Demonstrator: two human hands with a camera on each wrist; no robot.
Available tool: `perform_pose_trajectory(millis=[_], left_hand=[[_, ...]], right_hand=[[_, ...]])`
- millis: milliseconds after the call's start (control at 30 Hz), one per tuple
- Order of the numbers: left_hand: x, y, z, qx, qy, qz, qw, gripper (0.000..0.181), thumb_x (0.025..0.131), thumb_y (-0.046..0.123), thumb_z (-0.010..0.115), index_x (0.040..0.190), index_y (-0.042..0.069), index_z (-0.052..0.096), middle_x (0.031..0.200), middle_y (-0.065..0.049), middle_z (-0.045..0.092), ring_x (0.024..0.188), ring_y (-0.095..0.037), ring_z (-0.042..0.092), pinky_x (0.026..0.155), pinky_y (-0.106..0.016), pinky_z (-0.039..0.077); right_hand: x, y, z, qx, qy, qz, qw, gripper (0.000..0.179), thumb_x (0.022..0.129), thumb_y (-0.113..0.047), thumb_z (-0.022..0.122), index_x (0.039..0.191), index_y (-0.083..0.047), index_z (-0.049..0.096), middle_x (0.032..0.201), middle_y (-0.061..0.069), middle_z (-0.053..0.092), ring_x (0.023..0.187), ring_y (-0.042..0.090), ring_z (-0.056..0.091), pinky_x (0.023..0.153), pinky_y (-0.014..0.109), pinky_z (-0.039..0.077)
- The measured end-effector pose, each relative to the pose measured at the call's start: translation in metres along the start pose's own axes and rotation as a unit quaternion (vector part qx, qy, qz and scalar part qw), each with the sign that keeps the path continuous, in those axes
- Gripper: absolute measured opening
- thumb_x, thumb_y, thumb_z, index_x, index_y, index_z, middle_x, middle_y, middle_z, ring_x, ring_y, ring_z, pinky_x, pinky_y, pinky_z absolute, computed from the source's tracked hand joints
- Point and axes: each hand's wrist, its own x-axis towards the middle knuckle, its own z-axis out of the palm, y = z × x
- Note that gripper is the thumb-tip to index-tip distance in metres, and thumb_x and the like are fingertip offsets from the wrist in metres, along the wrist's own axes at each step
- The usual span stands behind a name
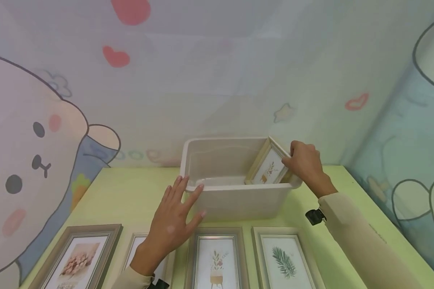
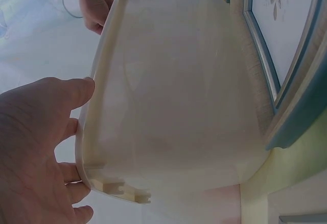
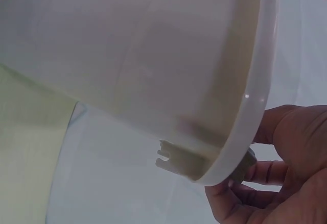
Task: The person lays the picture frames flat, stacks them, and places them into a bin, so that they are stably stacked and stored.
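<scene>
A white plastic bin (image 1: 238, 204) stands at the back of the green table. Inside its right end leans a small picture frame (image 1: 271, 165) with a light wooden border and a plant print, tilted, its top corner above the rim. My right hand (image 1: 305, 162) grips the right edge of this frame, thumb toward the print. In the right wrist view, curled fingers (image 3: 227, 203) show beyond the bin's rim. My left hand (image 1: 171, 218) has its fingers spread, with the fingertips at the bin's front left corner; the left wrist view has the thumb (image 2: 82, 91) against the rim.
Along the front lie several picture frames: a brown one with a pink print (image 1: 76, 261), a pale one partly behind my left arm, a brown one with a plant print (image 1: 217, 261), and a pale one with a green leaf (image 1: 285, 259). A cartoon-printed wall (image 1: 217, 80) rises behind the bin.
</scene>
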Motion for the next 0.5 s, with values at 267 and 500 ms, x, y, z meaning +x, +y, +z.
perform_pose_trajectory(millis=[267,500], left_hand=[[-0.001,-0.011,-0.009,0.000,0.012,-0.022,0.9997,0.068,0.088,0.036,0.075,0.149,0.022,0.048,0.160,-0.022,0.032,0.152,-0.038,0.025,0.122,-0.057,0.023],[-0.019,-0.006,-0.010,0.012,0.017,-0.008,0.9998,0.068,0.086,0.034,0.077,0.147,0.022,0.050,0.156,-0.022,0.038,0.149,-0.039,0.032,0.117,-0.059,0.030]], right_hand=[[0.012,-0.021,0.003,-0.002,-0.016,-0.030,0.9994,0.017,0.088,-0.015,0.065,0.085,-0.001,0.055,0.083,0.020,0.065,0.071,0.032,0.065,0.054,0.036,0.052],[-0.007,-0.016,0.013,-0.004,-0.050,-0.016,0.9986,0.019,0.088,-0.017,0.067,0.086,-0.002,0.056,0.080,0.017,0.064,0.066,0.027,0.061,0.051,0.031,0.045]])
